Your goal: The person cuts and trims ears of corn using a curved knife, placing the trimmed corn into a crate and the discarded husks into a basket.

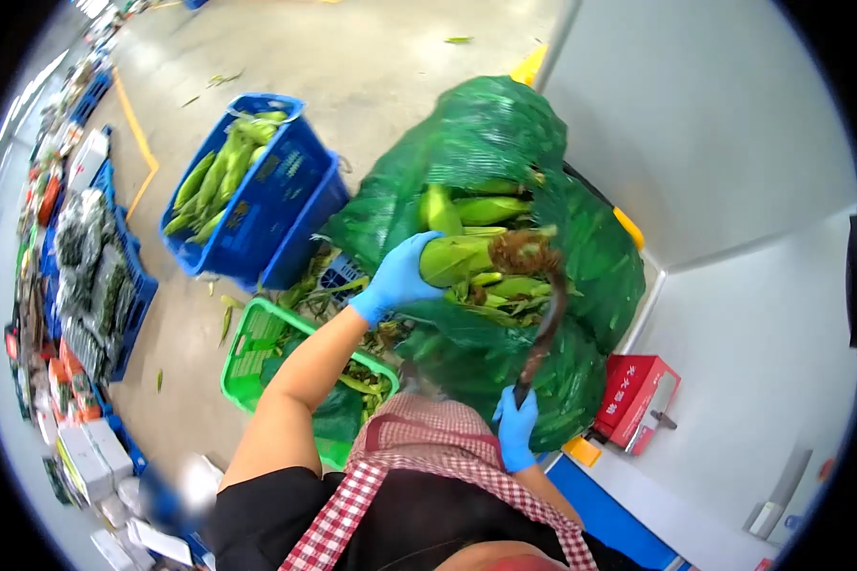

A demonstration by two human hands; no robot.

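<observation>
My left hand [400, 278], in a blue glove, is closed around an ear of corn [455, 260] in its green husk. Brown silk [519, 253] sticks out from the ear's right end. In my right hand [516, 428], also blue-gloved, is the dark handle of a sickle [546, 338]. Its curved, brownish blade reaches up to the silk; whether it touches cannot be made out. Beneath both lies an opened green mesh sack [486, 119] with more husked ears [490, 209] showing in its mouth.
Left of the sack stand stacked blue crates [257, 228], the top one holding corn. A green basket [248, 357] with husk scraps is near my left arm. At right are a red box [638, 390] and a grey wall [695, 124]. Goods on blue pallets [129, 314] line the far left.
</observation>
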